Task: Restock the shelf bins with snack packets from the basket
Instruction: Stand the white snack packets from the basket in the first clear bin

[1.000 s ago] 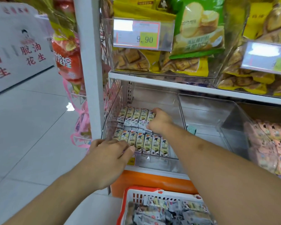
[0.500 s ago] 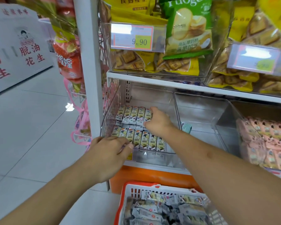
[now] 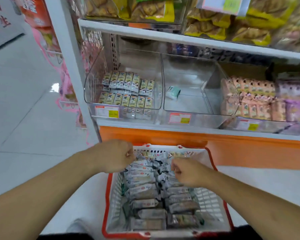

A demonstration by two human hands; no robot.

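A red-rimmed white basket [image 3: 109,187] stands on the floor below the shelf, full of grey snack packets [image 3: 145,191]. My left hand [image 3: 114,155] hovers over the basket's far left corner with its fingers curled down onto the packets. My right hand [image 3: 187,172] is over the far middle, fingers also curled among them. Whether either hand grips a packet is hidden. Above, the clear left shelf bin [image 3: 92,87] holds two rows of the same small packets [image 3: 126,90].
The clear middle bin [image 3: 189,101] holds one small green-white packet [image 3: 173,91]. The right bin holds pink packets [image 3: 249,99]. Yellow snack bags [image 3: 145,9] fill the shelf above. A white shelf post [image 3: 69,58] and hanging pink goods [image 3: 66,84] stand left; an orange base panel [image 3: 163,135] runs behind the basket.
Both hands have left the left shelf bin and dropped down to the basket. My view has tilted downward, so the whole basket shows.
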